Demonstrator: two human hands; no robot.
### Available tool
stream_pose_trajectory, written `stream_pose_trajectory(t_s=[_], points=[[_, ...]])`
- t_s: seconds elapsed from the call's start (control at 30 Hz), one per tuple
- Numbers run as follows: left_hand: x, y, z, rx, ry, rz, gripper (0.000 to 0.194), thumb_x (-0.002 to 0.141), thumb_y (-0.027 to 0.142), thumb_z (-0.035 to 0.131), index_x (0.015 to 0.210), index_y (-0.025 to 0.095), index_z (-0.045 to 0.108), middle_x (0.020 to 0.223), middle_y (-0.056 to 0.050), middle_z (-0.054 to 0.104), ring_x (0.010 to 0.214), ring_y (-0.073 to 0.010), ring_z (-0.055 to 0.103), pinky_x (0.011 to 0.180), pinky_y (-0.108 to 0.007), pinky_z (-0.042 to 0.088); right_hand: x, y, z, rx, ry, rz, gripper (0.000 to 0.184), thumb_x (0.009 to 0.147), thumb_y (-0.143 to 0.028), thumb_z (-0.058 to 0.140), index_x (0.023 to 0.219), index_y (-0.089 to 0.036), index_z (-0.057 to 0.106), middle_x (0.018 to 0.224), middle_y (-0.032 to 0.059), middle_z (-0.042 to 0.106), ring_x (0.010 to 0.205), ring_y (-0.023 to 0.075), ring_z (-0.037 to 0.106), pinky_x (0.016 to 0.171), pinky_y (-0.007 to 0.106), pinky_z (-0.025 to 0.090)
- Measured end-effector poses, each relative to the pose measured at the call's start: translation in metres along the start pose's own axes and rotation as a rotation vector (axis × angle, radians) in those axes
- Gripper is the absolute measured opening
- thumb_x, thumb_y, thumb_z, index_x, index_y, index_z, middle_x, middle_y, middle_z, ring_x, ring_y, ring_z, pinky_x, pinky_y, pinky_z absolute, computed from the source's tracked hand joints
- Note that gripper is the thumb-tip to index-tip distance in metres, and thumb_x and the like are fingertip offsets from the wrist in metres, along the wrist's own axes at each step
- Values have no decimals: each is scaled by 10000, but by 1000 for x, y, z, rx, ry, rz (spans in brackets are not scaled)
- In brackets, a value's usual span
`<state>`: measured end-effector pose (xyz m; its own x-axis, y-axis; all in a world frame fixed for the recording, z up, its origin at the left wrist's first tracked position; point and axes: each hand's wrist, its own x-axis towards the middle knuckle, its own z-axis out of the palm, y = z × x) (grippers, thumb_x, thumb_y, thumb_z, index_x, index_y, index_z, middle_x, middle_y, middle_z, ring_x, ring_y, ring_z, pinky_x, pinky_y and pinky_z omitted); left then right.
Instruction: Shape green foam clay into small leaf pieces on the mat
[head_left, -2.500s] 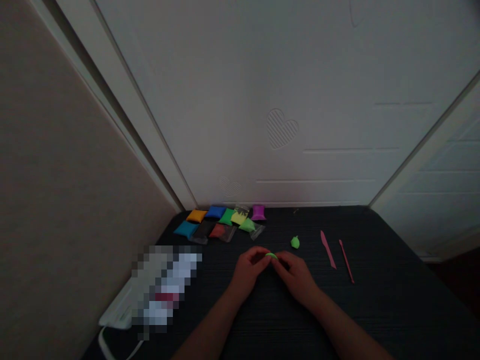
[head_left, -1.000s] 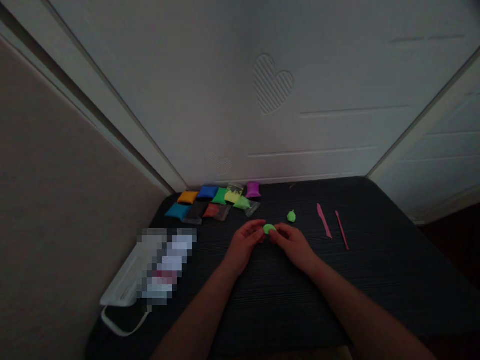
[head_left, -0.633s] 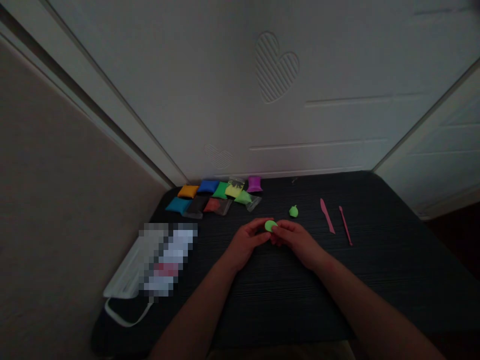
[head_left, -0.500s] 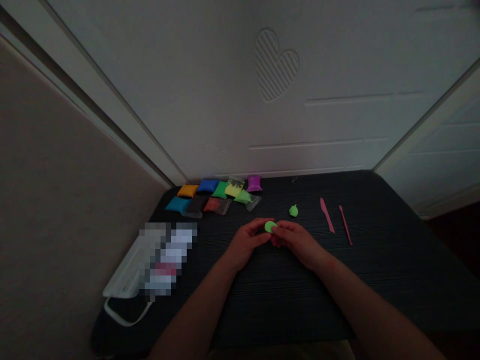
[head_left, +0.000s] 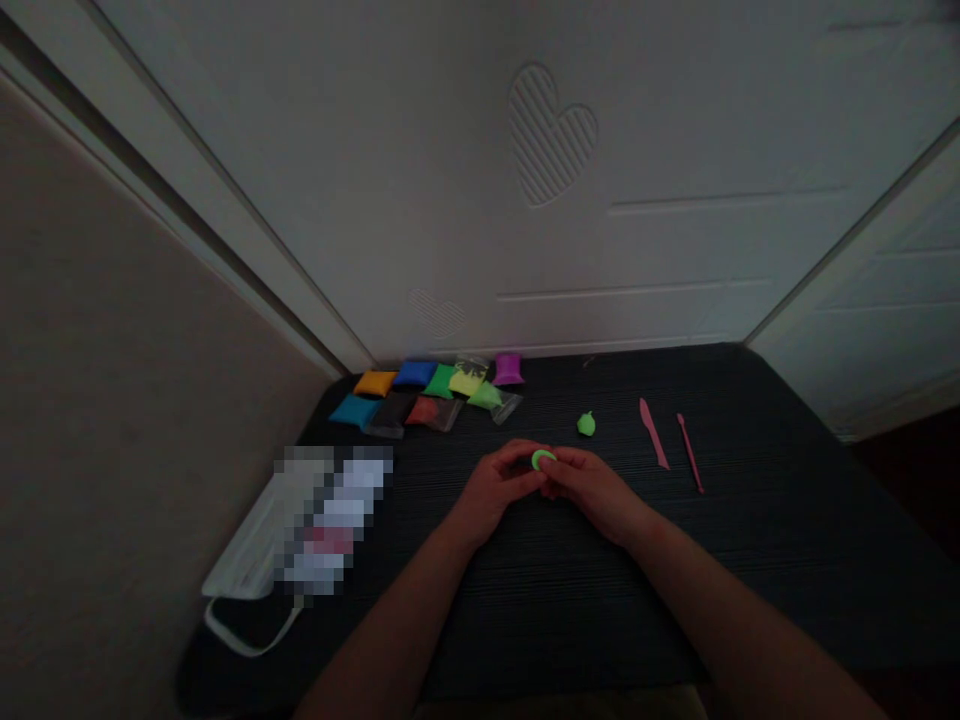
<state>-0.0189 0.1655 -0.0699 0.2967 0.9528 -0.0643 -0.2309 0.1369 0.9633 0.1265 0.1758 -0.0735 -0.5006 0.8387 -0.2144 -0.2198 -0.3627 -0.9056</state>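
Dark counter (head_left: 555, 610), both forearms reaching in from the near edge. Near left: white mask (head_left: 244, 560), strap loop toward the person, pixelated patch over its right part and whatever lies beside it. Mid counter, hands together: right hand (head_left: 592, 487) closed in a pinch, thumb on top of small green disc (head_left: 541, 460); left hand (head_left: 489, 490) half curled, thumb and fingers parted, tips at disc's left side, can't tell if gripping. Disc is up between the two hands, tilted. Right of hands, pink stick (head_left: 691, 455) and pink knife (head_left: 654, 433) lie side by side, apart. Green lump (head_left: 586, 425) just beyond right hand, small tip on top. Far left, front packets: teal (head_left: 354, 411), black (head_left: 391, 411), red (head_left: 426, 410), light green (head_left: 485, 396). Behind: orange (head_left: 375, 383), blue (head_left: 415, 373), green (head_left: 441, 380), yellow (head_left: 468, 380), purple (head_left: 508, 369). White panel behind, embossed heart (head_left: 551, 135).
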Motion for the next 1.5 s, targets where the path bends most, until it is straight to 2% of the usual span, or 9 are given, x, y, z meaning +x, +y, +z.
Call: stream_pose_trajectory(t_s=[0.27, 0.33, 0.47, 0.57, 0.73, 0.9, 1.1, 1.33, 1.5], points=[[1, -7, -3, -13, 37, -10, 310, 668, 181, 626, 975, 213, 598, 917, -16, 580, 783, -141, 545, 745, -292, 419, 0, -3, 0, -103, 26, -56, 233, 765, -374, 518, 688, -160, 571, 623, -23, 522, 585, 88, 460, 590, 227, 350], [1, -8, -4, 10, 78, -1, 287, 677, 191, 618, 963, 208, 605, 946, -25, 589, 835, -153, 543, 784, -299, 404, 0, -5, -1, -245, 69, -115, 249, 773, -388, 497, 683, -167, 570, 618, -25, 519, 585, 93, 462, 577, 225, 353], [3, -8, -5, 82, 165, 11, 224, 684, 224, 611, 906, 197, 629, 940, -27, 601, 881, -165, 535, 809, -293, 387, -2, -8, -2, -667, 208, -323, 235, 790, -375, 471, 720, -186, 591, 684, -10, 551, 640, 118, 496, 597, 241, 370], [4, -7, -7, 131, 200, 16, 189, 673, 241, 619, 853, 190, 644, 899, -18, 603, 845, -158, 540, 784, -279, 394, -3, -10, -1, -817, 218, -425, 235, 825, -343, 423, 790, -202, 607, 709, -3, 571, 665, 124, 521, 627, 248, 389], [5, -8, -8, 100, 290, 51, 170, 659, 240, 629, 814, 175, 653, 854, -17, 614, 798, -142, 541, 756, -262, 391, -3, -9, 0, -845, 214, -460, 208, 828, -317, 427, 909, -222, 594, 773, 5, 594, 720, 134, 545, 670, 261, 419], [6, -8, -9, -173, 357, -24, 176, 648, 198, 644, 823, 181, 643, 789, -1, 630, 716, -108, 548, 695, -245, 403, -3, -7, -2, -848, 319, -506, 204, 778, -289, 511, 963, -217, 561, 820, 14, 589, 722, 138, 544, 653, 273, 437], [6, -6, -9, -367, 357, -70, 158, 646, 157, 648, 804, 171, 641, 775, -6, 635, 726, -101, 563, 681, -239, 420, -3, -8, -4, -891, 388, -631, 177, 747, -258, 555, 920, -223, 575, 909, 36, 563, 883, 174, 523, 793, 338, 424], [4, -9, -6, -311, 266, -88, 141, 651, 146, 645, 789, 174, 642, 773, 4, 632, 715, -92, 559, 698, -237, 416, -4, -9, -4, -887, 418, -669, 102, 760, -236, 539, 840, -218, 601, 882, 39, 547, 863, 169, 529, 793, 340, 434], [3, -6, -6, -5, 256, -3, 281, 647, 194, 648, 925, 202, 613, 885, -16, 620, 798, -128, 548, 739, -261, 413, -5, -9, -4, -921, 451, -665, 105, 762, -234, 538, 833, -225, 615, 882, 49, 553, 862, 174, 532, 793, 345, 437]])
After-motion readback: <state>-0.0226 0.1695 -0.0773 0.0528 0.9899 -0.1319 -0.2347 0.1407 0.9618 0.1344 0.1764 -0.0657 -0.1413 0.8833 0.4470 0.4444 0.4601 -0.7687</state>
